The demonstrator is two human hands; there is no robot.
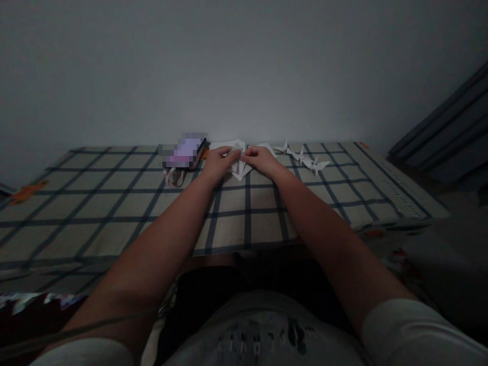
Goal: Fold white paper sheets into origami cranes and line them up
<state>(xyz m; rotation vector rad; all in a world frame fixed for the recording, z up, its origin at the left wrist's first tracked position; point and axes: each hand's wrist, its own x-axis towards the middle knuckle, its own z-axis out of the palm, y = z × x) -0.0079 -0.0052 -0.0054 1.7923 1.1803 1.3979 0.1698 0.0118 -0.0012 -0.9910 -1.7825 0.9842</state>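
A white folded paper (239, 170) lies on the checked tablecloth between my hands, its lower end narrowing to a point. My left hand (220, 161) grips its left side, fingers pinched near the middle crease. From the right, my right hand (261, 158) pinches the paper close to the same crease, the fingertips of both hands nearly meeting. More white paper shows behind and beside my hands, partly covered by them. Several folded paper cranes (315, 163) stand in a slanting row to the right of my right hand.
A phone (186, 151) with a lit, blurred-out screen leans at the left, a pale cable loop (174, 177) in front of it. The checked tablecloth (229, 223) covers the table, which meets a plain wall (244, 66). A dark curtain (446, 117) hangs at the far right.
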